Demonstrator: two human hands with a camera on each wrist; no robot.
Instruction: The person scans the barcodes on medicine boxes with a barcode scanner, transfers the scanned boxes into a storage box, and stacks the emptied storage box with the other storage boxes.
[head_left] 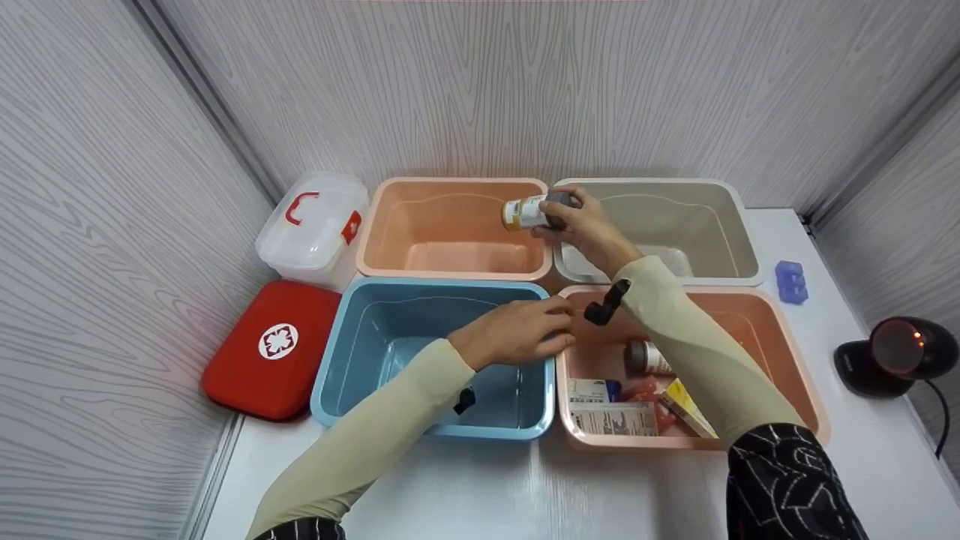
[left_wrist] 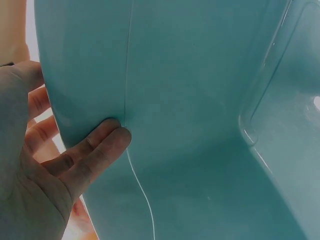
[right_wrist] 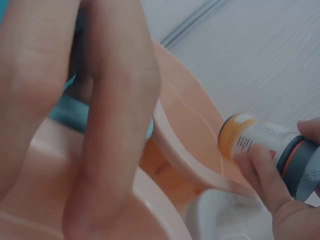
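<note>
Over the shared edge of the two back bins, my right hand (head_left: 589, 229) holds a pill bottle (head_left: 525, 214) on its side, fingers round its dark grey cap end. The bottle's orange base and white label point left, towards the back peach bin (right_wrist: 195, 105). My left hand (head_left: 517, 331) grips the right rim of the blue bin (head_left: 439, 433); in the left wrist view two digits (left_wrist: 107, 142) lie against the inner wall and the others are outside it. The front peach bin (head_left: 787, 345) contains another bottle (head_left: 646, 358), medicine boxes (head_left: 613, 420) and a red item (head_left: 651, 394).
A grey-white bin (head_left: 720, 232) stands at the back right. On the left are a clear case (head_left: 311, 225) with red handle and a red first-aid case (head_left: 270, 352). A purple pill organizer (head_left: 791, 283) and a black device (head_left: 896, 356) with a cable are on the right.
</note>
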